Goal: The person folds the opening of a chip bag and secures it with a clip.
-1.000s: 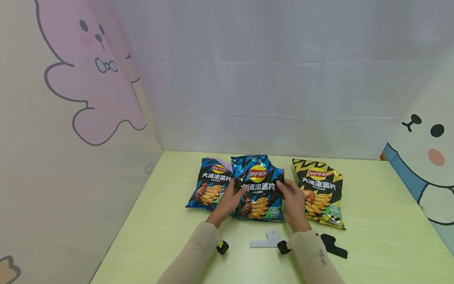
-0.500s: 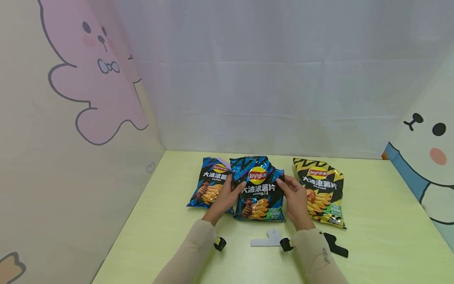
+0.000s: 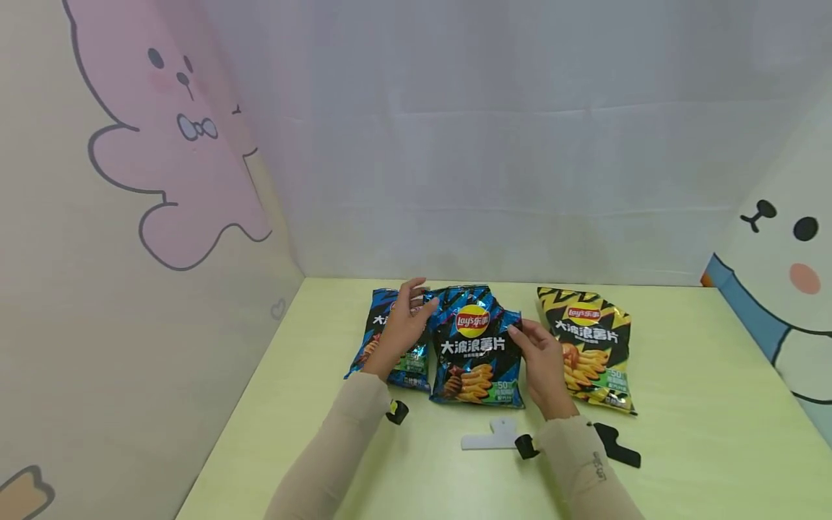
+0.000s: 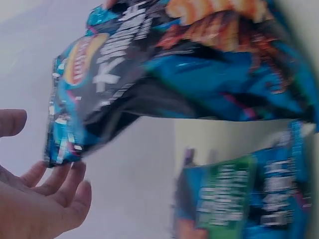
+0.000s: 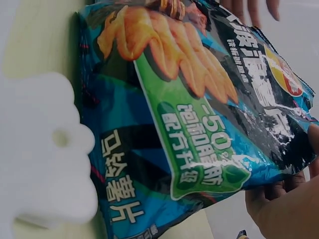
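Observation:
A blue-and-black chip bag (image 3: 473,361) stands tilted up from the table in the head view, its top right corner cut or folded down. My right hand (image 3: 546,368) grips its right edge, thumb in front and fingers behind. My left hand (image 3: 399,332) is raised at the bag's upper left corner. In the left wrist view the left hand's fingers (image 4: 70,189) are at that corner, with the thumb apart from the bag; whether they touch it I cannot tell. A second blue chip bag (image 3: 412,372) lies behind the left hand, partly covered by it.
A yellow-and-black chip bag (image 3: 591,347) lies to the right. In front of the bags are a white sealing clip (image 3: 490,440) and a black clip (image 3: 620,453), the latter partly hidden by the right sleeve. A curtain (image 3: 494,159) hangs behind the table.
My left hand has let go of the held bag's left side and moved up to its top left corner, spreading its fingers. The right hand keeps its grip.

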A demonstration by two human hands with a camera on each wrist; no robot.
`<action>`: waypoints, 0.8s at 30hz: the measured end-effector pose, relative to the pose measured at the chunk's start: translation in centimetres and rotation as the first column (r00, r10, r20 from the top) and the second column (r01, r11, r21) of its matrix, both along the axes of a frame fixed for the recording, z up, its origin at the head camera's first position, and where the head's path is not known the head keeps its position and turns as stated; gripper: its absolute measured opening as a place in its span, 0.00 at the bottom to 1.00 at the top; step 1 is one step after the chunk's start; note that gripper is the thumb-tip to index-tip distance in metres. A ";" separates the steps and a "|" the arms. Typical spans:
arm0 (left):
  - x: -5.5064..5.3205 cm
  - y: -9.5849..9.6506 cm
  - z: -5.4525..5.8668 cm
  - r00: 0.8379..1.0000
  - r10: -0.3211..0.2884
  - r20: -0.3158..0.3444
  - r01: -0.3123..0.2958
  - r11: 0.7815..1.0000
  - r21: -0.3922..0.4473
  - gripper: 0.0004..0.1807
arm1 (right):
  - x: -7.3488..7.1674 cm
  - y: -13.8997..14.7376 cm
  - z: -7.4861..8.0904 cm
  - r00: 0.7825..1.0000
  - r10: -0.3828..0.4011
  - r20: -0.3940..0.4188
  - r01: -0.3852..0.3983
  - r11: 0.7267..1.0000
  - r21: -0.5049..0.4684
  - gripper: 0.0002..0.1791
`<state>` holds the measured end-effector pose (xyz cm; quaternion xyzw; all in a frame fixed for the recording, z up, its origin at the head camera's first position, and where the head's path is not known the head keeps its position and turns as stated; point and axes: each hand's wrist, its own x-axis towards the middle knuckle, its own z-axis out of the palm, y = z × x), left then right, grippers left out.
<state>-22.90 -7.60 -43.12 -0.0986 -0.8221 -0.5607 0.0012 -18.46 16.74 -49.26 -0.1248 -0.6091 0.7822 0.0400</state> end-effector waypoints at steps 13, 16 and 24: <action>-3.1 4.1 4.4 0.946 -0.293 -0.139 0.199 0.863 -0.465 0.26 | 0.2 -0.2 -0.3 0.998 -0.026 -0.056 0.020 0.994 -0.107 0.06; -3.3 4.7 4.7 0.941 -0.327 -0.089 0.238 0.826 -0.511 0.24 | 0.1 -0.2 -0.3 0.996 -0.033 -0.078 0.024 0.993 -0.118 0.06; -3.2 5.4 4.7 0.952 -0.305 0.004 0.272 0.845 -0.460 0.16 | 0.1 0.0 -0.2 0.996 -0.045 -0.076 0.035 0.992 -0.121 0.09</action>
